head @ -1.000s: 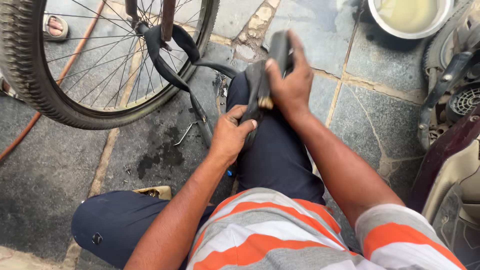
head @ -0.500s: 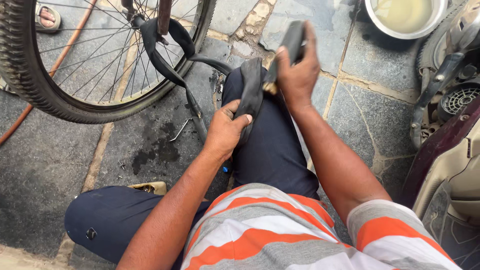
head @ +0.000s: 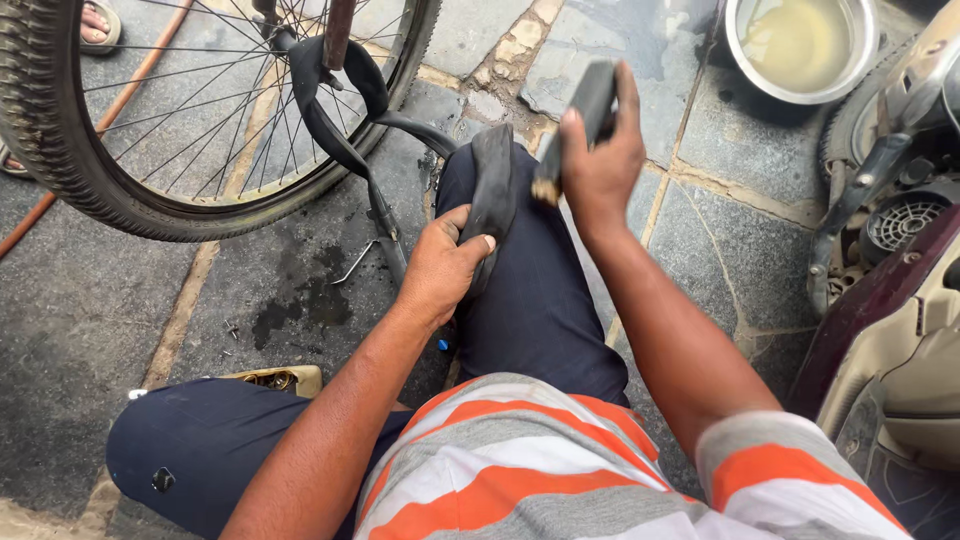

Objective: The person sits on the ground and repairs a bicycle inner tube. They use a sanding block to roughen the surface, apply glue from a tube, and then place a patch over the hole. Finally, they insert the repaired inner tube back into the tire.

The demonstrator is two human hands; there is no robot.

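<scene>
So compared with a second ago the right hand [head: 600, 160] has come up off the knee: earlier it was pressed down on the black inner tube [head: 492, 200] right next to the other hand, and now it's lifted clear, clenched around a dark flat block-shaped tool [head: 578, 120] whose lower tip hangs just above and beside the tube without touching it. Looks to me like a scuffing or rubbing stroke between passes, so I'd guess the rubber on that spot is still being worked rather than finished. The left hand [head: 440, 268] hasn't budged: it's grasping the tube, thumb over the top, pinning a folded stretch of it flat against the knee of the dark blue trousers [head: 540, 300]. Taking the tube as the reference point: the tool hand is just to its right and slightly higher in frame, the holding hand sits at its lower end, the rest of the tube loops away up to the bicycle wheel [head: 120, 190] on its left, and a metal bowl of yellowish liquid [head: 800, 45] sits well apart to the upper right, beside part of a scooter [head: 900, 230].
</scene>
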